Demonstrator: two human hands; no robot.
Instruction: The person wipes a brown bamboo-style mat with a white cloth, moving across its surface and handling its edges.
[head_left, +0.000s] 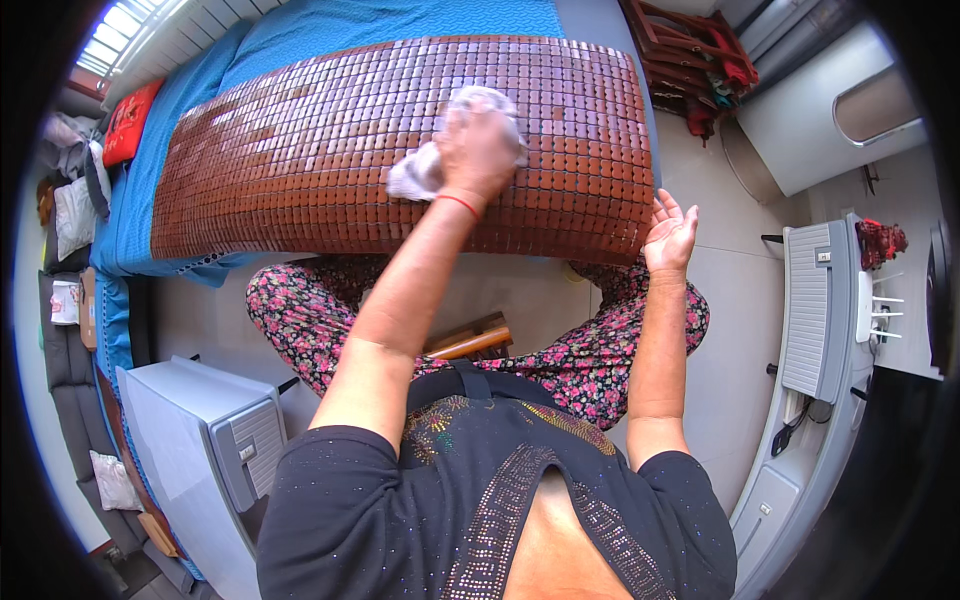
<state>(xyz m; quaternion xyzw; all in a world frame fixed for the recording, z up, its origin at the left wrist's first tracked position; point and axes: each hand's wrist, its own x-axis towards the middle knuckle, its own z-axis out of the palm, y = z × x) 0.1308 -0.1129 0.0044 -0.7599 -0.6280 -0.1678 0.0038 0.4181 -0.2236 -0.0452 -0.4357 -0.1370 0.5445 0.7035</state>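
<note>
A brown bamboo-tile mat [330,150] covers the blue-sheeted bed [400,20]. The left hand [478,150] clutches a white cloth [425,170] against it; the right hand [670,235], fingers spread and holding nothing, rests at the mat's corner above pale floor tiles [740,330].

Bright daylight from window [125,35], fisheye-bent edges

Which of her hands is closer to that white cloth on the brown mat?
Left. The left hand presses on the white cloth, on top of the brown tiled mat. The right hand is open at the mat's near right corner, apart from the cloth.
</note>
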